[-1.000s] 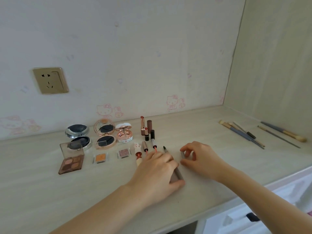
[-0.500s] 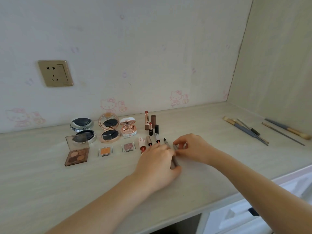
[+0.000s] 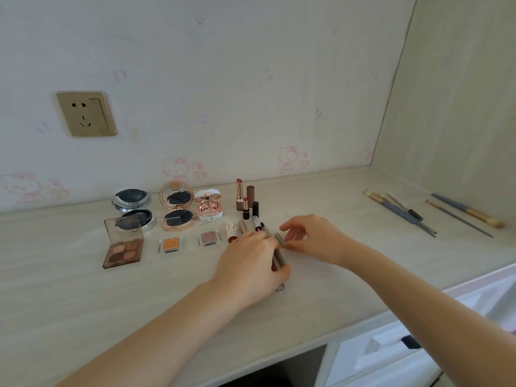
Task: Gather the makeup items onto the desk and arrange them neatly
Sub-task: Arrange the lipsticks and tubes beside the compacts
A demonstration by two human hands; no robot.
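Both hands are working at the middle of the desk (image 3: 83,303), just right of the makeup rows. The left hand (image 3: 251,263) is lying over a grey-brown pencil (image 3: 280,258), its fingers curled around the near part of the barrel and gripping it. The right hand (image 3: 310,238) is pinching the far end of the same pencil between thumb and forefinger. The pencil is lying on the desk, pointing near to far.

To the left, the items are sitting in rows: a four-pan eyeshadow palette (image 3: 122,248) with its lid up, an orange single shadow (image 3: 169,244), a mauve single shadow (image 3: 208,238), two open dark compacts (image 3: 133,209) (image 3: 176,208) and a white-and-rose compact (image 3: 208,205). Lipsticks (image 3: 245,201) are standing upright beyond the hands. Several brushes (image 3: 402,212) are lying well apart at the far right.
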